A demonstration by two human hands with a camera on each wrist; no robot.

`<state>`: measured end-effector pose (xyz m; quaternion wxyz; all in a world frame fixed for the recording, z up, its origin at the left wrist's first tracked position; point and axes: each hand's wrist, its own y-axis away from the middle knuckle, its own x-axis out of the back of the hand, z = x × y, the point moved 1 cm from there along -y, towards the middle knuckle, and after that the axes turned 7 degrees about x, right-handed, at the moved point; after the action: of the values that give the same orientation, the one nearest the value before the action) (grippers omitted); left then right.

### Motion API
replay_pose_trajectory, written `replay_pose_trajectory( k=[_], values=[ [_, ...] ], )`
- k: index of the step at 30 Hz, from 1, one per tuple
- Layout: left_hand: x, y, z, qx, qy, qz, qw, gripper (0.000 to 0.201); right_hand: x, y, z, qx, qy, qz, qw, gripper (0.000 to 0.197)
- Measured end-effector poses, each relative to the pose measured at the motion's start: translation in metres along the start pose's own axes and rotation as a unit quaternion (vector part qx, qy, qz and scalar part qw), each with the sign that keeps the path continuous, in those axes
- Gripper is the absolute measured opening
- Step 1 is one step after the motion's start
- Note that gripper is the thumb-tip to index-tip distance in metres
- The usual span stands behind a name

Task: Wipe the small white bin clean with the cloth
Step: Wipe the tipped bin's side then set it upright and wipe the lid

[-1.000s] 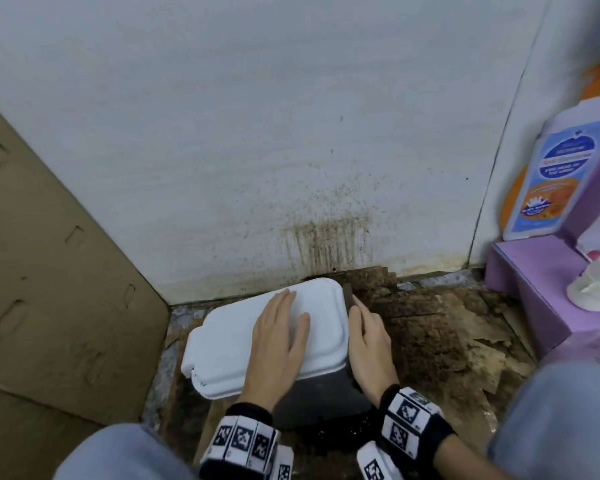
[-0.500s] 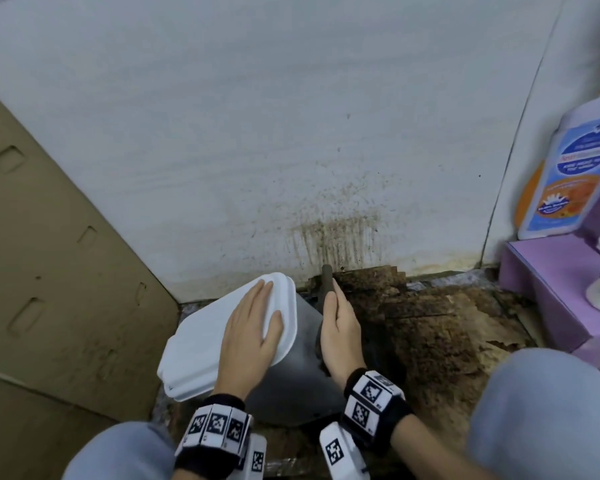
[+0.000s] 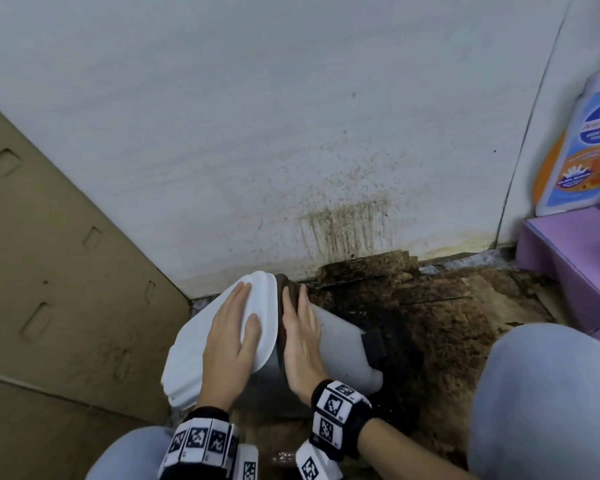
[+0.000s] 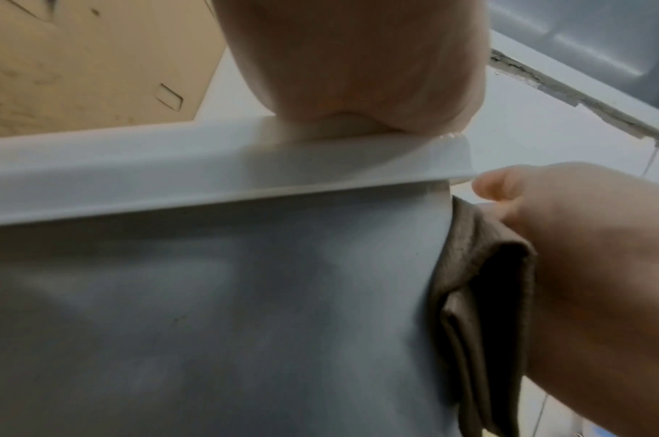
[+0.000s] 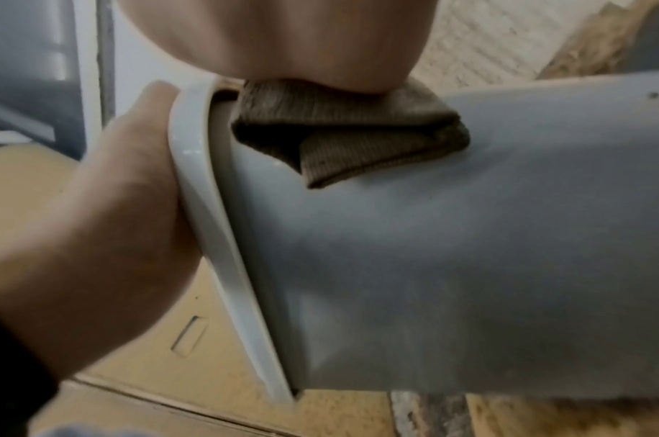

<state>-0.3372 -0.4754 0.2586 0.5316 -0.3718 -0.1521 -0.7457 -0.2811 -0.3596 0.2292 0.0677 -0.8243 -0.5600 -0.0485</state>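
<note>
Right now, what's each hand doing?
Left hand: open, flat on the bin's lid.
Right hand: open, straight fingers pressing the brown cloth against the bin side.

Small white bin (image 3: 340, 351) tipped over, lid (image 3: 194, 344) shut.
It leans on its side on the stained floor; a folded brown cloth (image 5: 343, 130) lies against its side wall just below the lid rim.
</note>
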Motion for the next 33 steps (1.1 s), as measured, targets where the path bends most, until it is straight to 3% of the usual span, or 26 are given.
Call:
replay_pose_trajectory(
  k=[2,4,9,14,18,24,27,33],
  values=[
    [0.005,-0.001,-0.007,0.007,0.009,0.004,1.0,0.059,0.0,-0.002,0.003,0.013,-0.055,0.007,0.998,0.054],
    [0.008,-0.002,-0.013,0.014,0.018,0.006,1.0,0.061,-0.001,-0.004,0.009,0.043,-0.039,-0.008,0.998,0.059],
    [0.012,-0.001,-0.019,0.026,0.023,0.015,0.999,0.06,-0.005,-0.004,0.02,0.145,0.184,-0.024,0.972,0.057],
    [0.012,-0.001,-0.022,0.026,0.03,0.018,0.999,0.058,-0.008,-0.005,0.033,0.173,0.187,-0.004,0.967,0.056],
    [0.014,-0.002,-0.026,0.029,0.039,0.03,0.998,0.055,-0.001,-0.002,0.07,0.146,0.195,0.033,0.969,0.056],
    [0.015,-0.003,-0.026,0.035,0.044,0.037,0.998,0.053,0.028,0.022,0.143,0.009,0.188,0.094,0.978,0.054],
    [0.013,-0.001,-0.021,0.037,0.036,0.038,0.998,0.055,0.031,0.021,0.148,-0.026,0.181,0.092,0.979,0.055],
    [0.013,-0.003,-0.022,0.046,0.031,0.049,0.997,0.052,0.022,0.013,0.129,-0.02,0.187,0.092,0.978,0.061]
  ],
)
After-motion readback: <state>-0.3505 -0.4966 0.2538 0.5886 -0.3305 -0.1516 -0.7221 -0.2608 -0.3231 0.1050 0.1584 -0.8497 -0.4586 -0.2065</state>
